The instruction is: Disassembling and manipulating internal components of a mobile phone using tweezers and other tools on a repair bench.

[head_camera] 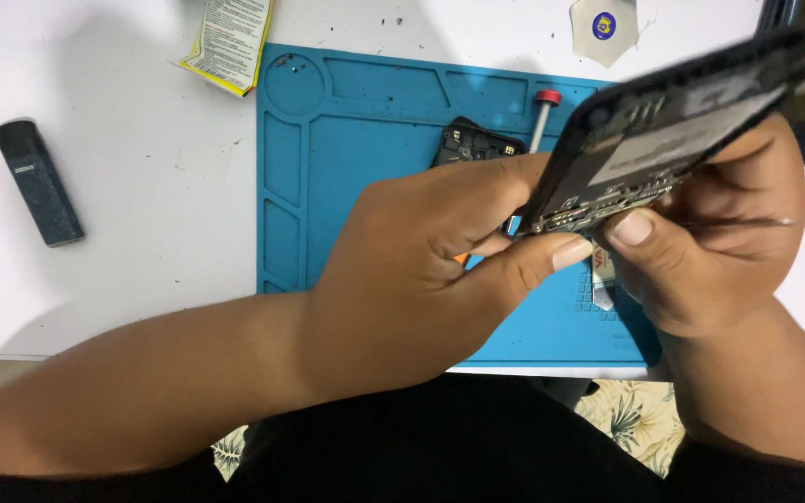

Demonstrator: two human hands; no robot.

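Note:
An opened black phone point(691, 112) with its inner parts showing is held tilted above the blue work mat point(365, 149). My left hand point(421, 270) grips its lower end from the left, thumb pressed along the bottom edge. From the right, my right hand point(710, 233) supports the same phone, thumb on the bottom edge; a thin metal tool seems to lie across its fingers. The phone is blurred at its far end.
A black phone part point(473, 142) and a red-capped screwdriver point(541, 116) lie on the mat behind my hands. A dark grey stick-shaped device point(37, 182) sits on the white table at left. A yellow leaflet point(228, 42) and a pale pick point(604, 28) lie at the back.

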